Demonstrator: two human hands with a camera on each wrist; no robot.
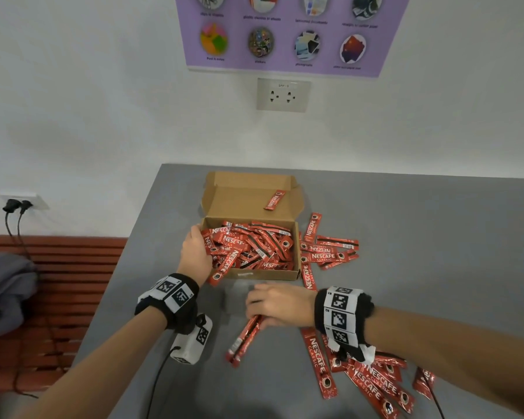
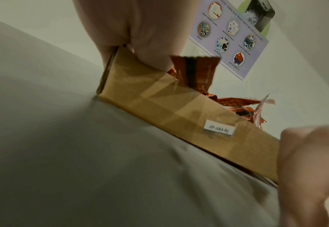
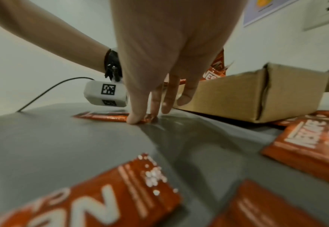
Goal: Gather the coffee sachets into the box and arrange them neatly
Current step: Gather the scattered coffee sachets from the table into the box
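The cardboard box (image 1: 265, 275) sits mid-table with its lid flap thrown back toward twelve o'clock, one stray sachet (image 1: 274, 200) lying on that flap, and a jumbled heap of red coffee sachets (image 1: 248, 247) inside, crossing every which way. The left hand (image 1: 195, 255) curls over the box's nine o'clock wall, fingers folded onto the rim and the sachets there, steadying it. At six o'clock from the box the right hand (image 1: 277, 303) lies low on the grey table (image 1: 421, 225), fingers together and pressing on a couple of sachets (image 1: 245, 340); whether the thumb has hooked under them I cannot tell. To my eye it should square those few into a bundle and lay them in parallel, not drop them on the heap. More loose sachets (image 1: 327, 251) fan out at three o'clock, touching the box, and another scatter (image 1: 375, 382) lies under the right wrist. The table's left edge runs near the left forearm; open room lies toward two o'clock.
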